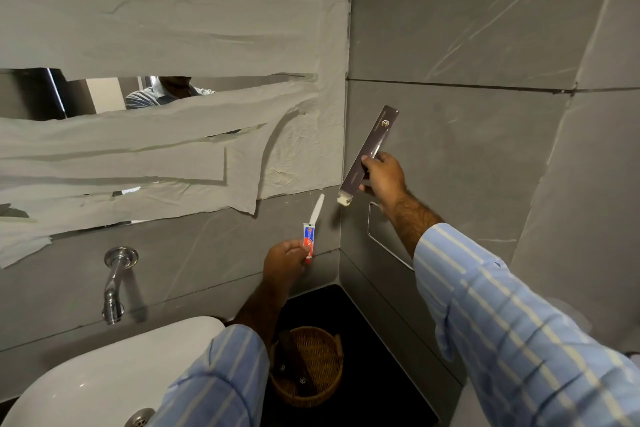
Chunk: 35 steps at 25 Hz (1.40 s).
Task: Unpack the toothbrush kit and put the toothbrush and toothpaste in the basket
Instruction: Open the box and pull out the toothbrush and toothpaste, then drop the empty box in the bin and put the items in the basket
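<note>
Kit box held up in right hand, paste and brush in left, above the basket.

We note the right hand pinching a long, flat, glossy purple carton, tilted, its white flap open. Left hand fingers are closed on a small red-and-blue toothpaste tube and slim white toothbrush. The round woven wicker basket sits below on the dark counter.

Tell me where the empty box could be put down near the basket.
Bare dark counter lies between the wicker basket and the grey side wall, and behind the basket toward the corner. The basket already holds dark packets; its left side is crowded by the left sleeve and white basin.
</note>
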Tool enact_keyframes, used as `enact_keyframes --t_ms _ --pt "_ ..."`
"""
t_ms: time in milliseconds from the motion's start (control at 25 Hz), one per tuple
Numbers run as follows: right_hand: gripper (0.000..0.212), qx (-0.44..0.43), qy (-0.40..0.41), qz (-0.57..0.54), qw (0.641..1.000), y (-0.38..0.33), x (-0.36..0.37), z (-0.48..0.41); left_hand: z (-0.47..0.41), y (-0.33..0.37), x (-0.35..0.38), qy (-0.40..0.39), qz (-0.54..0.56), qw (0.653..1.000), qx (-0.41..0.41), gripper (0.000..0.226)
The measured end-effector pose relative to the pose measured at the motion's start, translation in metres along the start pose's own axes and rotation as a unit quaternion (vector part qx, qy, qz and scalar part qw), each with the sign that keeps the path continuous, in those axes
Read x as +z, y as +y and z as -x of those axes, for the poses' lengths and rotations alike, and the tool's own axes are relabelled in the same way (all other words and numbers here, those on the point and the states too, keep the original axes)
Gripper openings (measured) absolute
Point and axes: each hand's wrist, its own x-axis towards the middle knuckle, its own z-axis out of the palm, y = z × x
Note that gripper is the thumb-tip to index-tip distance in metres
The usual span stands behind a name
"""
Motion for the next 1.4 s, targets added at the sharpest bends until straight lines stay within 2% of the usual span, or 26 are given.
enact_keyframes --t_ms 80,240,400,480,600,720,880,1000,1120,1240,1400 --pt "0.020 0.035 -0.036 0.034 0.998 0.016 -0.003 0.009 0.000 0.000 0.000 0.002 0.030 0.999 -0.018 0.020" --pt "0.027 0.104 -0.081 0.093 0.987 0.062 -0.021 0.028 0.009 -0.011 0.007 -0.017 0.070 0.996 -0.053 0.021" --pt "0.031 0.197 -0.111 0.080 0.971 0.127 -0.039 0.054 0.035 -0.042 0.025 -0.046 0.139 0.979 -0.142 0.024" --pt "0.032 0.246 -0.126 0.092 0.957 0.161 -0.050 0.070 0.050 -0.065 0.034 -0.060 0.128 0.971 -0.193 0.023" --pt "0.029 0.313 -0.137 0.095 0.935 0.214 -0.070 0.097 0.078 -0.104 0.047 -0.064 0.046 0.965 -0.249 0.020" --pt "0.028 0.351 -0.121 0.093 0.924 0.262 -0.094 0.125 0.106 -0.136 0.061 -0.091 0.028 0.952 -0.290 0.020" --pt "0.018 0.417 -0.099 0.093 0.899 0.305 -0.127 0.166 0.141 -0.171 0.073 -0.164 0.018 0.926 -0.341 0.023" --pt "0.030 0.446 -0.103 0.169 0.873 0.326 -0.156 0.197 0.161 -0.195 0.083 -0.229 -0.011 0.894 -0.384 0.024" --pt "0.033 0.473 -0.102 0.182 0.856 0.347 -0.191 0.226 0.181 -0.218 0.101 -0.267 -0.052 0.877 -0.396 0.027" --pt "0.033 0.525 -0.058 0.182 0.830 0.366 -0.231 0.253 0.199 -0.234 0.123 -0.299 -0.056 0.869 -0.390 0.029" --pt "0.032 0.569 0.000 0.216 0.793 0.400 -0.272 0.287 0.217 -0.256 0.154 -0.357 -0.117 0.840 -0.391 0.026"
